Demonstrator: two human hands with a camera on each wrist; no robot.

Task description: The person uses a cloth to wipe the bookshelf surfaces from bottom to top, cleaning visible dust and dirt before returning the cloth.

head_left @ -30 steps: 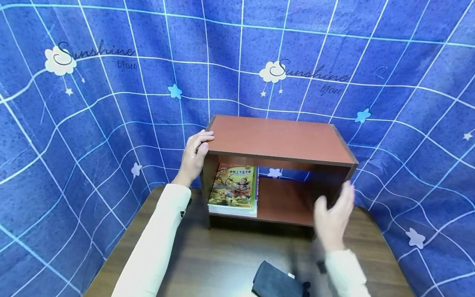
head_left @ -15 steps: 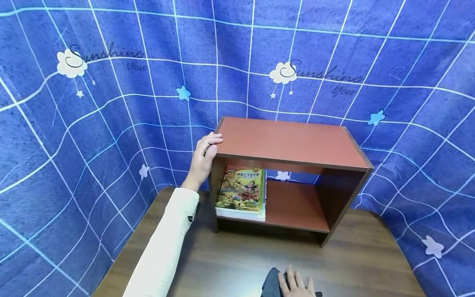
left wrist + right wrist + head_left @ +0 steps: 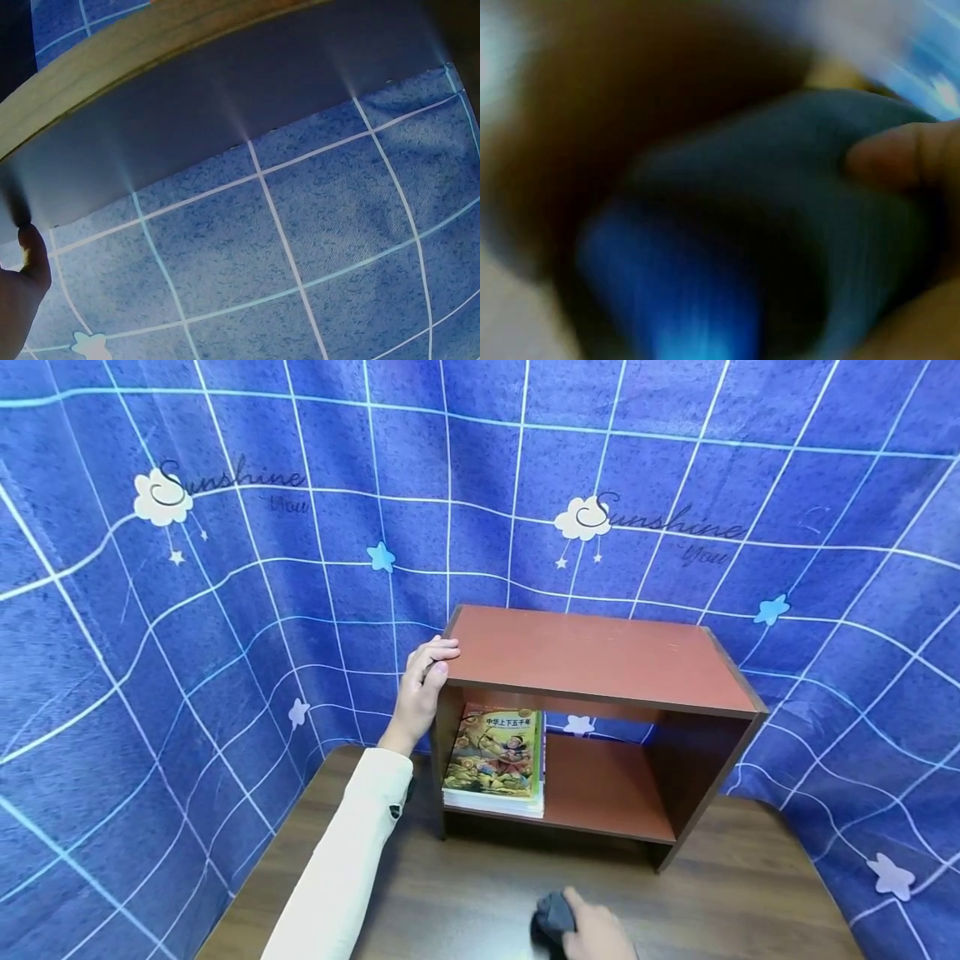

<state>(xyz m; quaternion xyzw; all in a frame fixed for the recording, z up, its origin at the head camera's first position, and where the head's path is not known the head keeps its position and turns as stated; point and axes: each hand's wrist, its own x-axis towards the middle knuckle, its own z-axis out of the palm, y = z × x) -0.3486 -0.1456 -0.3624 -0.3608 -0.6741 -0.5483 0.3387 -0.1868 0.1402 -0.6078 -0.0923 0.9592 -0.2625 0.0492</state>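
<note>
- From the head view, the left hand [image 3: 422,693] rests at the upper left corner of a shelf unit [image 3: 600,656], its fingers bent over the edge and its thumb near the front corner, so it grips that corner.
- The arm behind it wears a white sleeve [image 3: 337,868].
- Lower down, at the bottom edge, the right hand [image 3: 600,935], partly cut off, holds a bunched dark cloth [image 3: 555,917] above or on the brown table [image 3: 450,893], in front of the shelf unit; I can't tell whether the cloth touches the wood.
- Inside the open compartment, a stack of books [image 3: 498,756] lies flat against the left side, the top one with a colourful illustrated cover.
- Behind it all hangs a blue curtain [image 3: 247,552] with pale grid lines, clouds and stars.
- From the left wrist, one digit [image 3: 34,259] reaches up to the shelf unit's grey-looking side, with the curtain beyond; the other fingers are out of sight.
- From the right wrist, much is blurred, but the thumb [image 3: 892,157] presses into the dark cloth, narrowed on it; how the remaining fingers lie I can't make out.
</note>
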